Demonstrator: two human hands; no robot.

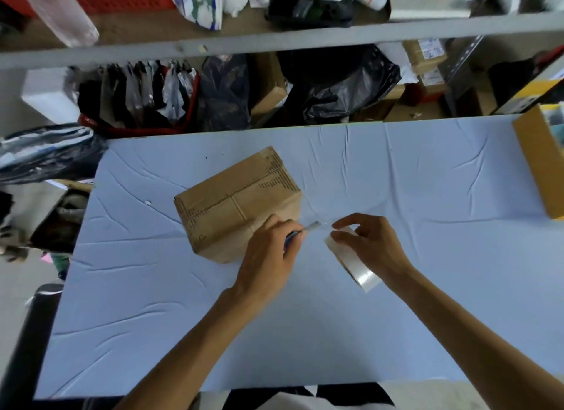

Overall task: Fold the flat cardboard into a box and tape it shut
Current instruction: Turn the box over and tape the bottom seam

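one closed cardboard box point(236, 203) sits on the desk point(396, 171) just beyond my hands, its long axis slanting from near left to far right, taped seam up. my left hand point(268, 251) is clenched around a small cutter point(305, 229), blade toward the tape. my right hand point(370, 245) grips a roll of clear tape point(351, 260). pale blue creased sheet covers the desk. behind it, a shelf point(274, 42) and a red basket point(137, 104) stuffed with bagged items.
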